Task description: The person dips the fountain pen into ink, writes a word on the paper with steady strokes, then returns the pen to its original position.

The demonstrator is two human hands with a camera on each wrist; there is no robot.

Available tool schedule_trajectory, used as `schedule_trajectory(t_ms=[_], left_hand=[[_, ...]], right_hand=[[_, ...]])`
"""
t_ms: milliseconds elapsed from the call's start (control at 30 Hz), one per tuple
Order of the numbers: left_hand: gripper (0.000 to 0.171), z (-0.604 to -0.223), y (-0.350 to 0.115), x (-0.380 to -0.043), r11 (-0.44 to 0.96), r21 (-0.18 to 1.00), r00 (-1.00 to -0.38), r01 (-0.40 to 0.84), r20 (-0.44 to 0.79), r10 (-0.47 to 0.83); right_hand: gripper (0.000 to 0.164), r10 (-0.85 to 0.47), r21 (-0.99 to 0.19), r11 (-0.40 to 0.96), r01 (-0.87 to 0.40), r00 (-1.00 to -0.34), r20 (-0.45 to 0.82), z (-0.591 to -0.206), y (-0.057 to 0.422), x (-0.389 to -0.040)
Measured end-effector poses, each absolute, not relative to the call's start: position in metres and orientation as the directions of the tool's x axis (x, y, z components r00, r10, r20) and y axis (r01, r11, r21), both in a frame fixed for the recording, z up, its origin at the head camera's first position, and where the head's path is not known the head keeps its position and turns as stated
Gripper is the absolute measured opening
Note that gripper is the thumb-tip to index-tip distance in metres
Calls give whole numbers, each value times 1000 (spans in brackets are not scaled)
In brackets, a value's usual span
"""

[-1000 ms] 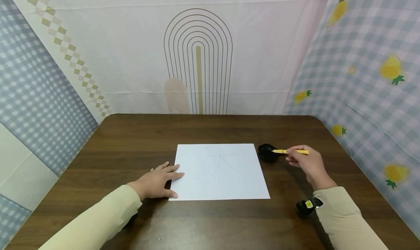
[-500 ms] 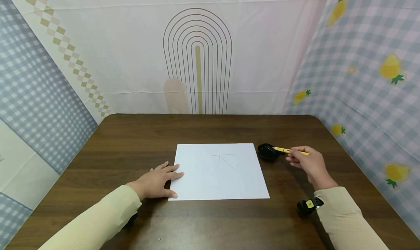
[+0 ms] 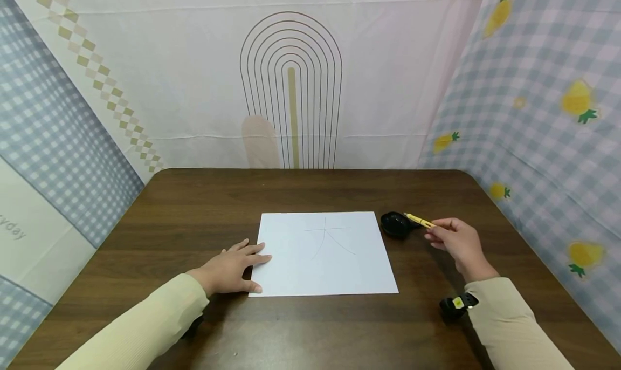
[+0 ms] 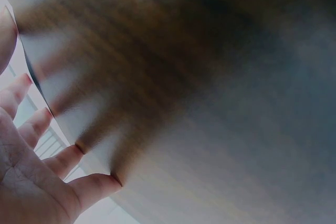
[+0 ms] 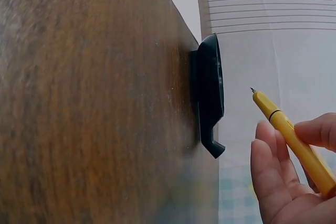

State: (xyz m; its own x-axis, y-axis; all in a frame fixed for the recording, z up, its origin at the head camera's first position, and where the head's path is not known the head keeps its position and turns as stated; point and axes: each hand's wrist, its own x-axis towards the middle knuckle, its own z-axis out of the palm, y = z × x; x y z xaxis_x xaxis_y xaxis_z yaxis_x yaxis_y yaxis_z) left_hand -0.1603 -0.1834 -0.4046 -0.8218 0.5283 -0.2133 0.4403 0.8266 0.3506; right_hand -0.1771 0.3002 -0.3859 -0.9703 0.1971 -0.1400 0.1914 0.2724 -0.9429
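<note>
My right hand (image 3: 458, 245) pinches a yellow pen (image 3: 419, 220) between thumb and fingers at the table's right side. In the right wrist view the pen's bare dark tip points up and away from the palm. Beside it sits a small black dish-like holder (image 5: 209, 87) with a short angled stem, apart from the pen. My left hand (image 3: 230, 267) lies with spread fingers over the left edge of a white sheet of paper (image 3: 354, 275). Thin pen strokes, crossing like a written character, mark the paper's upper half. Spread fingertips (image 4: 94, 184) also show in the left wrist view.
The brown wooden table (image 3: 218, 197) has rounded far corners. Behind it hangs a white cloth (image 3: 388, 79) with arch lines, and checked blue cloth (image 3: 543, 89) borders both sides. Black wrist devices are strapped under both sleeves.
The pen has lifted out of the black holder, its tip rising and turning slightly upward in my right hand. My left hand and the paper have stayed in place.
</note>
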Motion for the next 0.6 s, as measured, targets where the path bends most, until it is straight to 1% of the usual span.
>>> schedule_trajectory(t_ms=[200,400,600], left_hand=[[72,-405,-184,-161,826,343,-821,447,-210,531],[72,-405,-184,-161,825,342,-821,449,-207,532],[72,-405,-184,-161,824,342,-819,452,-207,535]], right_hand=[[34,224,-930,297,216,-963,-152,-388,302,-176],[40,224,-931,297,214,-963,-150,-388,303,-177],[42,226,-926,304,223,-961,-157,-390,305,-179]])
